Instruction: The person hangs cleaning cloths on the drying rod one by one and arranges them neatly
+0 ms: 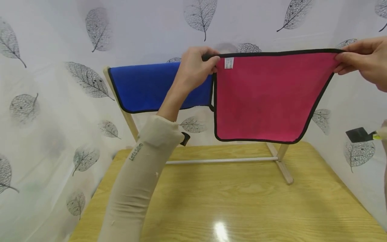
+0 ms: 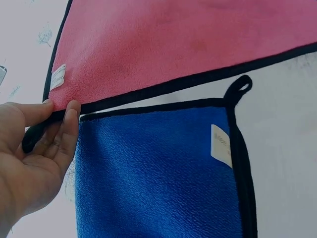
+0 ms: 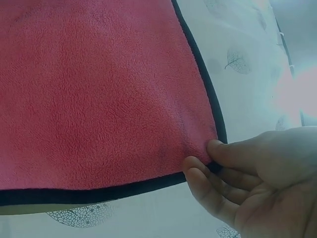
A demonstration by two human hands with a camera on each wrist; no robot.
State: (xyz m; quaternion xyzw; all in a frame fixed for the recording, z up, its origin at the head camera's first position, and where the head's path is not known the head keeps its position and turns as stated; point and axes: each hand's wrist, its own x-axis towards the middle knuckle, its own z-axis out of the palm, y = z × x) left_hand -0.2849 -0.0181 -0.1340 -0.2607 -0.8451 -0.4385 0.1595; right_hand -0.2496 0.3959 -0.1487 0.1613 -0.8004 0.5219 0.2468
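A pink towel [image 1: 263, 97] with black edging hangs spread out between both hands, over the right part of a wooden rack. My left hand [image 1: 198, 65] pinches its upper left corner, beside a small white label [image 1: 228, 63]; a black loop pokes out below the palm in the left wrist view. At the upper right corner, my right hand [image 1: 367, 60] pinches the edge between thumb and fingers [image 3: 198, 181]. To the left, a blue towel [image 1: 142, 85] with black edging lies draped over the rack, partly hidden behind my left forearm. Its own loop and label show in the left wrist view.
The rack has a wooden post [image 1: 130, 122] at left, a wooden foot [image 1: 284, 169] at right and a white lower rod [image 1: 223, 160]. It stands at the back of a wood-grain table [image 1: 229, 198]. White curtains [image 1: 54, 111] printed with leaves surround the table.
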